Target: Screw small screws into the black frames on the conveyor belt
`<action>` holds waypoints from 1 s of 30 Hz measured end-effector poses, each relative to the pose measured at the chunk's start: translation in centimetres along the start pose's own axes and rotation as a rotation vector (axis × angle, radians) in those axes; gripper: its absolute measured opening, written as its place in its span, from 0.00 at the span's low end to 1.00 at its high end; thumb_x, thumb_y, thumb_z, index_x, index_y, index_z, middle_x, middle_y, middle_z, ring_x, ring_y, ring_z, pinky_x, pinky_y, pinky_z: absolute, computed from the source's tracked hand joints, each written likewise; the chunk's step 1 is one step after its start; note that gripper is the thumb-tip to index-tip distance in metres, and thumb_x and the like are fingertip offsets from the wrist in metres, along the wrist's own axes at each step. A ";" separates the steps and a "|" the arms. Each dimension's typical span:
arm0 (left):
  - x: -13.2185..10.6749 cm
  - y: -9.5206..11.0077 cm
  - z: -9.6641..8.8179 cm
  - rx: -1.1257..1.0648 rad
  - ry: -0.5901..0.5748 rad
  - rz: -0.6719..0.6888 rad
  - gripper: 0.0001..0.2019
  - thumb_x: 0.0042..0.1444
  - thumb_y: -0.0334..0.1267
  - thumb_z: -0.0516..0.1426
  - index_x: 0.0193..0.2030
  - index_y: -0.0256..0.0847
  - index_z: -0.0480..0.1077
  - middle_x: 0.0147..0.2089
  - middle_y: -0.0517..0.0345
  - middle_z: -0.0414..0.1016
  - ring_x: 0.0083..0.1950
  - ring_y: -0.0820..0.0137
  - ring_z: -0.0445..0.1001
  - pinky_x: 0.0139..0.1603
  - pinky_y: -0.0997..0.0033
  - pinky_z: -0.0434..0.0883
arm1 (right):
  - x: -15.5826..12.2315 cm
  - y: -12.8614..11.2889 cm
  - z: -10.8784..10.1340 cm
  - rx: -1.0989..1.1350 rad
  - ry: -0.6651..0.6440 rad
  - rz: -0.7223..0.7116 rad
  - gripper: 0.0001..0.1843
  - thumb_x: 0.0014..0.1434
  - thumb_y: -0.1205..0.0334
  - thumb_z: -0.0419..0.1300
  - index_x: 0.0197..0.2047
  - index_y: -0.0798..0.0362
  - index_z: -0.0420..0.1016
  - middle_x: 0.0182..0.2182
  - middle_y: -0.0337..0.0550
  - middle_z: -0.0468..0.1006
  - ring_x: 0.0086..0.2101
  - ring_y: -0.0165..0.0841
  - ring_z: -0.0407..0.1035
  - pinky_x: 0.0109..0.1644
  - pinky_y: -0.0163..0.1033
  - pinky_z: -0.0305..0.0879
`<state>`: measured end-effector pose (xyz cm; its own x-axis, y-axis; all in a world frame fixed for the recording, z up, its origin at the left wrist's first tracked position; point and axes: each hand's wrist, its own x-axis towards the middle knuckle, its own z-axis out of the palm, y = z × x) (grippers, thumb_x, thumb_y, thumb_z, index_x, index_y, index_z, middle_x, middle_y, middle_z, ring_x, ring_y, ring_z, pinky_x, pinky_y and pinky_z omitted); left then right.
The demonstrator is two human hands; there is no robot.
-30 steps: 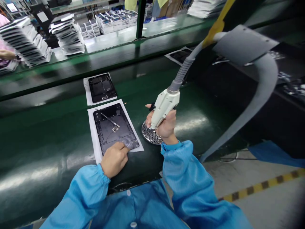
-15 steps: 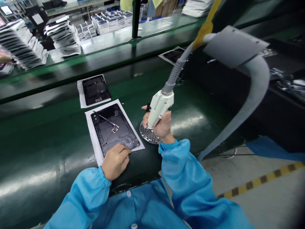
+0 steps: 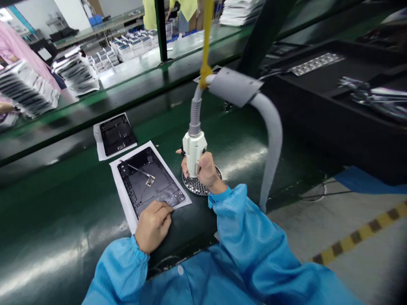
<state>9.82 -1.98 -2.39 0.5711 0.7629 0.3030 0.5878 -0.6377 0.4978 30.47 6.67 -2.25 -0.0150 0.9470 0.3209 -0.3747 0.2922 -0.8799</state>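
Note:
With its fingers curled together, my left hand [image 3: 153,225] presses on the near edge of a black tablet housing [image 3: 160,173], which lies on a white sheet [image 3: 121,189]. A small circuit board [image 3: 150,181] on a flat cable rests inside the housing. My right hand [image 3: 208,171] is wrapped round a white electric screwdriver [image 3: 193,149], held upright over a round perforated metal plate [image 3: 196,186]. The screwdriver's tip is hidden, so I cannot tell whether it touches the plate.
Another tablet housing [image 3: 117,132] lies beyond on its own sheet. A grey hose [image 3: 275,127] and a yellow cord [image 3: 207,38] run from the screwdriver. At the right is a black bin [image 3: 305,123]. Stacks of sheets [image 3: 76,72] stand behind the green rail; people are there too.
The view has turned to the right. The screwdriver in my right hand has gone from tilted to nearly upright, still above the perforated plate. My left hand stays at the housing's edge.

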 end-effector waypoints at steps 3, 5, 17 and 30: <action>0.2 -0.1 -0.6 -0.043 -0.043 -0.055 0.09 0.60 0.30 0.53 0.40 0.40 0.75 0.38 0.54 0.78 0.40 0.69 0.76 0.41 0.70 0.74 | 0.1 -0.1 0.2 -0.002 -0.026 -0.007 0.38 0.49 0.27 0.55 0.41 0.56 0.73 0.18 0.36 0.69 0.15 0.26 0.61 0.17 0.33 0.56; 0.9 -0.1 -1.0 -0.060 -0.094 -0.104 0.07 0.60 0.33 0.55 0.39 0.40 0.76 0.37 0.55 0.79 0.39 0.69 0.77 0.41 0.70 0.74 | 0.2 -0.3 0.4 0.011 -0.012 0.002 0.39 0.48 0.26 0.55 0.42 0.56 0.73 0.18 0.36 0.69 0.15 0.26 0.61 0.17 0.33 0.57; 9.0 1.8 4.2 0.006 -0.069 -0.364 0.08 0.57 0.38 0.58 0.30 0.38 0.76 0.27 0.58 0.73 0.29 0.70 0.70 0.28 0.72 0.60 | -0.5 -3.3 1.3 -0.173 0.029 0.049 0.25 0.41 0.58 0.74 0.42 0.55 0.73 0.16 0.31 0.70 0.16 0.28 0.63 0.23 0.37 0.65; 7.3 1.5 3.7 -0.013 -0.121 -0.100 0.13 0.65 0.42 0.52 0.42 0.41 0.78 0.33 0.54 0.75 0.37 0.69 0.75 0.39 0.72 0.70 | 0.2 -2.6 0.5 -0.311 0.213 -0.019 0.11 0.46 0.63 0.67 0.35 0.52 0.73 0.13 0.30 0.69 0.15 0.28 0.62 0.23 0.38 0.63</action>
<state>17.01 2.30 -2.49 0.5759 0.8033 0.1516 0.6378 -0.5575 0.5313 30.96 6.05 0.28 0.1947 0.9380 0.2868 -0.0729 0.3055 -0.9494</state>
